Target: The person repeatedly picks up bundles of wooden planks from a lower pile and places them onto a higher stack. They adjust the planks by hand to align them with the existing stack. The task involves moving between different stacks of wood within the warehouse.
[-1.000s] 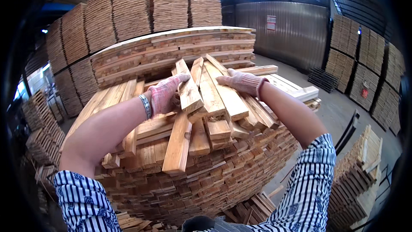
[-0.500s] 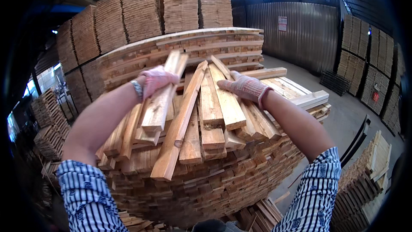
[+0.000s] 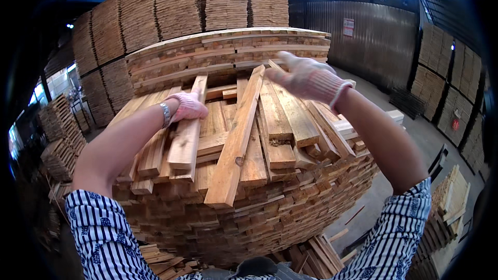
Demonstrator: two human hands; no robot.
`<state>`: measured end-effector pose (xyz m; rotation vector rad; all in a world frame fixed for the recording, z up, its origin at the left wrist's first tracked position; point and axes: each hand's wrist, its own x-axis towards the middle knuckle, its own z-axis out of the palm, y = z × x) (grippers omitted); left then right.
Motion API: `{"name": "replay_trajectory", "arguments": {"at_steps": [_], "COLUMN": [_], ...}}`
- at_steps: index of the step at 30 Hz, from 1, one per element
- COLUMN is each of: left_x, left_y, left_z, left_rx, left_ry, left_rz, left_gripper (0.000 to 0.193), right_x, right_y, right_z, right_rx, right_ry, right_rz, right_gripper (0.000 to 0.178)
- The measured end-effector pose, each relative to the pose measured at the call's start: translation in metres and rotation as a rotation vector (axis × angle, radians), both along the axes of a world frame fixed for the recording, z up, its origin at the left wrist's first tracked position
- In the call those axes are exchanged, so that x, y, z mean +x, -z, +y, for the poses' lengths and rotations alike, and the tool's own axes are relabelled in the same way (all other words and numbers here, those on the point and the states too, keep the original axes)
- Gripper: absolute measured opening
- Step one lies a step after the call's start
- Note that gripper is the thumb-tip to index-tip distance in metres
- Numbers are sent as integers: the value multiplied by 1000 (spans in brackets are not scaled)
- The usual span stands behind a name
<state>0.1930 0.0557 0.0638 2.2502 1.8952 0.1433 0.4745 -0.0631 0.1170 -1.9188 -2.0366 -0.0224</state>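
Note:
My left hand [image 3: 190, 107], in a pinkish-white knitted glove, is closed round the far part of a wooden plank [image 3: 185, 142]. That plank lies lengthwise on other boards at the left of the pile. My right hand [image 3: 309, 79], gloved alike, is raised over the right side with thumb and fingers apart and nothing in it. Beneath and beside it lie loose planks [image 3: 294, 116]. Between my hands, a longer plank [image 3: 233, 148] slants across the others, its near end, marked with a knot, jutting toward me. Shorter pieces [image 3: 211, 144] lie crosswise beside it.
The planks rest on a big stack of boards [image 3: 244, 228]. Behind stands a layered timber stack [image 3: 228, 54], with tall bundles [image 3: 225, 0] beyond. More stacks rise at the right [image 3: 448, 80] and left [image 3: 61, 140]. Offcuts [image 3: 316, 256] lie low in front.
My left hand has come down, and the plank in it now lies lower on the pile. My right hand has lifted off the planks and moved rightward, its fingers spreading. The view has shifted slightly.

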Motion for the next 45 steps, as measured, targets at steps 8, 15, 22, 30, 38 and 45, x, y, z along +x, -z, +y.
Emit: {"name": "replay_trajectory", "arguments": {"at_steps": [8, 15, 22, 30, 38, 45], "left_x": [1, -35, -13, -7, -30, -29], "left_y": [8, 8, -1, 5, -4, 6], "left_z": [-7, 20, 1, 5, 19, -4], "left_rx": [21, -41, 11, 53, 132, 312], "left_ry": [59, 316, 648, 395, 570, 393], "left_rz": [126, 413, 778, 493, 287, 183], "left_gripper": [80, 63, 46, 44, 41, 42], "right_x": [-104, -122, -134, -108, -82, -85], "right_y": [41, 46, 45, 44, 46, 40], "right_z": [33, 47, 72, 86, 84, 93], "right_rx": [-258, -261, -366, -196, 29, 113], "right_ry": [-122, -209, -197, -81, -132, -179], "right_rz": [-486, -434, -632, -476, 29, 403], "right_gripper": [73, 68, 67, 52, 52, 45]}}
